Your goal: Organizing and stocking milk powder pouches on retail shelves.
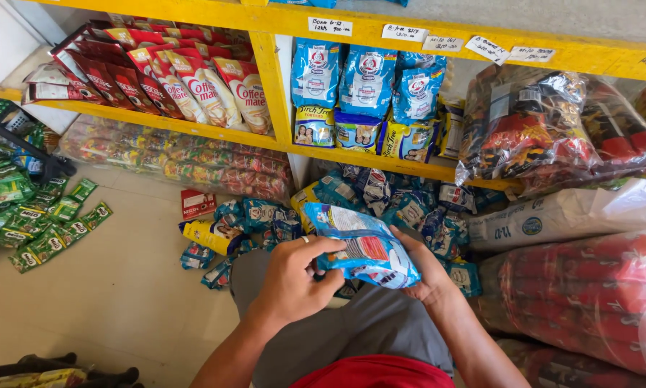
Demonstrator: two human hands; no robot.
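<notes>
A blue and white foil pouch [366, 244] with a red patch on its back lies across both my hands, in front of my lap. My left hand [294, 276], a ring on one finger, grips its near left edge with fingers curled over it. My right hand [423, 269] supports the pouch from underneath on the right, mostly hidden by it. Just beyond, a heap of similar blue pouches [402, 205] lies on the floor under the yellow shelf [265, 68].
On the shelf stand red and white creamer packs [193, 82] at left and blue pouches and boxes [366, 86] at centre. Green sachets [43, 223] spread over the floor at left. Large clear bags of packaged goods [574, 302] crowd the right. A yellow box [211, 233] lies on the floor.
</notes>
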